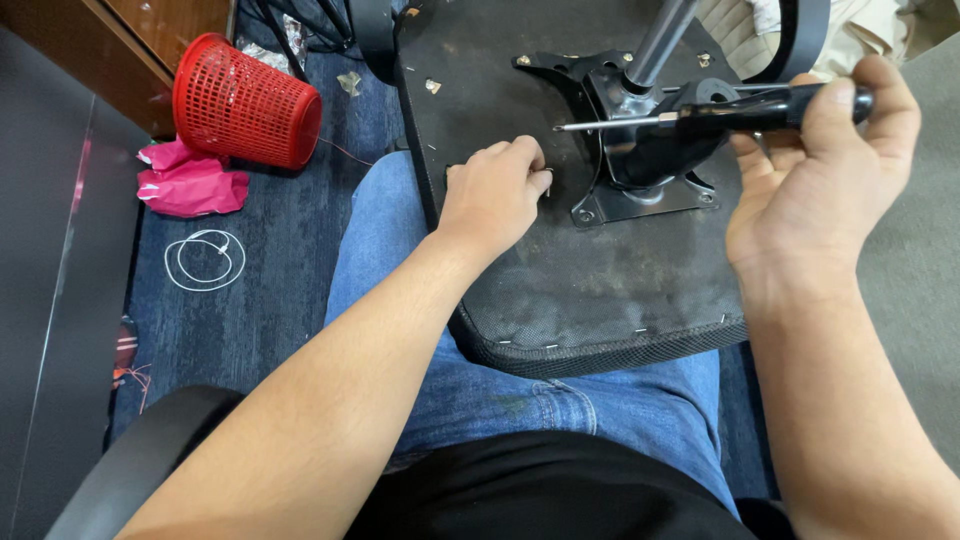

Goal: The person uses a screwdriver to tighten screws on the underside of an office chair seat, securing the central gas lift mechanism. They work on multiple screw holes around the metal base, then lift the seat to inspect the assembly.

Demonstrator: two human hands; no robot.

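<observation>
Head view, item one: an upturned chair seat [600, 290], black fabric underside uppermost, is rested across the person's jeans-clad lap; a black metal mounting plate [640, 195] with the chrome gas-lift column [662, 40] is seated on it. Item two: the left hand [492, 195] is curled nearly closed at the plate's left edge, fingertips pinched on what appears to be a small screw, too small to confirm. Item three: the right hand [825, 170] is wrapped fully around the black handle of a screwdriver [700, 118], held level above the plate, tip pointed left. Step judged in hand: a plate fastener is being positioned or picked. The next move would call for the tip to be tilted down and seated squarely in the screw head. Surroundings: red mesh basket [245, 100], pink crumpled bag [190, 180], white wire loop [205, 258] on blue carpet floor
</observation>
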